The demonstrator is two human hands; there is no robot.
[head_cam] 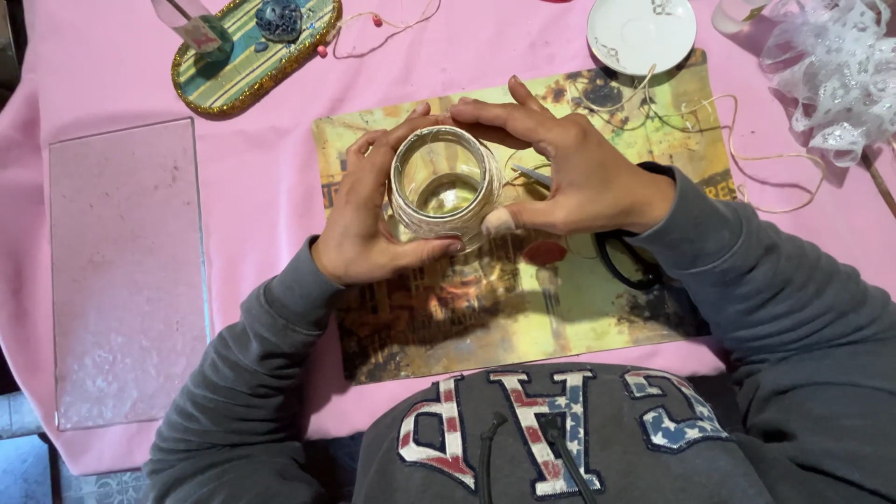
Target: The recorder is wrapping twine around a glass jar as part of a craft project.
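Glass jar [446,184], mouth up toward the camera, clear inside with a pale glint at the bottom; outer wall wound round with light twine, coils dense near the rim. It is held over the upper middle of a yellowish printed mat [579,313], which lies on the pink tablecloth [261,196].

Left hand [359,219] cups the jar's left side, thumb curled under its near edge, fingers wrapped behind. Right hand [569,168] grips the right side, index finger stretched over the far rim, thumb pressed to the near wall. Both hands closed on the jar.

Black-handled scissors [621,254] lie on the mat, partly hidden under the right wrist.

Loose twine [747,157] trails off the mat's far right corner. White saucer [642,33] at the far edge. Clear glass sheet [126,280] along the left edge. Glitter-rimmed oval tray [252,56] at the far left
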